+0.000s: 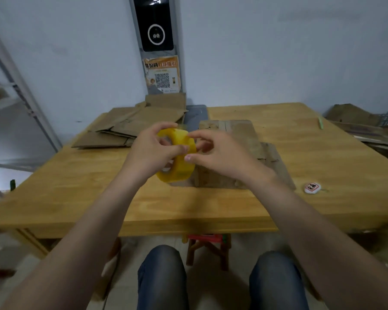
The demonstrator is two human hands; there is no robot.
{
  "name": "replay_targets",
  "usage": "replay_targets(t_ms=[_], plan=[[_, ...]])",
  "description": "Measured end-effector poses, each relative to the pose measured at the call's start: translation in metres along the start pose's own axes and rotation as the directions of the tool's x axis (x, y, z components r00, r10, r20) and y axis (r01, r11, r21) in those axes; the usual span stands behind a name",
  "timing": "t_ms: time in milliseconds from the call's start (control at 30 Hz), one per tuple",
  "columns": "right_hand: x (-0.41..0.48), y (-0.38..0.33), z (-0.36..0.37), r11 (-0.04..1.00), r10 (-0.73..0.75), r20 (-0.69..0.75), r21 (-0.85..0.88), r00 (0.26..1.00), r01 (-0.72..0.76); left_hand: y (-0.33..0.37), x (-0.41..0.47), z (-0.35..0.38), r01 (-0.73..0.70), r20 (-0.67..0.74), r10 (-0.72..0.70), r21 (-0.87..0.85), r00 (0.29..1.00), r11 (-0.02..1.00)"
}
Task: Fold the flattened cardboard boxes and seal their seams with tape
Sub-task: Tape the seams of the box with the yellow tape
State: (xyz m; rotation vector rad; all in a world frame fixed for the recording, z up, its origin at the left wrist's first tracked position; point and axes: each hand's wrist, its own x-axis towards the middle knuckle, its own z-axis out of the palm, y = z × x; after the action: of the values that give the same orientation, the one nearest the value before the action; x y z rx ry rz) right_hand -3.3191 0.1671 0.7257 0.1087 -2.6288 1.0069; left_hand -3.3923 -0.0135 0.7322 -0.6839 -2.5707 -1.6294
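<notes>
Above the wooden table (pixel 99 186), the left hand (pixel 154 151) grips a yellow tape roll (pixel 182 162) through its core while the right hand (pixel 217 153) pinches its outer face with thumb and forefinger, just before a cardboard box (pixel 240 139), with flat cardboard (pixel 126 128) stacked farther back on the left.

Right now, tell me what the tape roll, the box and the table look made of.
The tape roll looks like glossy, translucent yellow plastic film; light glows through its band. The box looks like matte brown cardboard, with creased, scuffed flaps. The table looks like light wood, smooth and perhaps varnished; grain lines and a soft sheen show.
</notes>
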Motion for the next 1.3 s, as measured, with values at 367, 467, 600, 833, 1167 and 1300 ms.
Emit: replay_targets(t_ms=[367, 467, 600, 833, 1167, 1300], plan=[[0.024, -0.008, 0.006, 0.996, 0.038, -0.286, -0.064, 0.957, -0.059, 0.02, 0.032, 0.001, -0.019, 0.072, 0.024, -0.07, 0.997, 0.997], [0.03, -0.002, -0.012, 0.982, 0.022, -0.256, -0.176, 0.967, -0.069, 0.017, 0.045, -0.003, -0.03, 0.074, 0.033, -0.049, 0.997, 0.998], [0.03, 0.0, -0.033, 0.956, -0.044, -0.209, -0.294, 0.977, -0.02, 0.017, 0.047, 0.01, -0.001, 0.091, 0.014, -0.133, 0.996, 0.991], [0.019, 0.008, -0.056, 0.893, -0.134, -0.102, -0.444, 0.986, 0.076, 0.021, 0.047, 0.031, 0.121, 0.085, -0.109, -0.158, 0.99, 0.98], [-0.014, 0.039, -0.065, 0.869, -0.235, -0.013, -0.451, 0.972, 0.204, 0.016, 0.037, 0.052, 0.157, 0.11, -0.141, -0.157, 0.984, 0.975], [-0.031, 0.055, -0.067, 0.905, -0.248, 0.011, -0.353, 0.969, 0.236, 0.017, 0.03, 0.061, 0.103, 0.085, -0.09, -0.164, 0.992, 0.981]])
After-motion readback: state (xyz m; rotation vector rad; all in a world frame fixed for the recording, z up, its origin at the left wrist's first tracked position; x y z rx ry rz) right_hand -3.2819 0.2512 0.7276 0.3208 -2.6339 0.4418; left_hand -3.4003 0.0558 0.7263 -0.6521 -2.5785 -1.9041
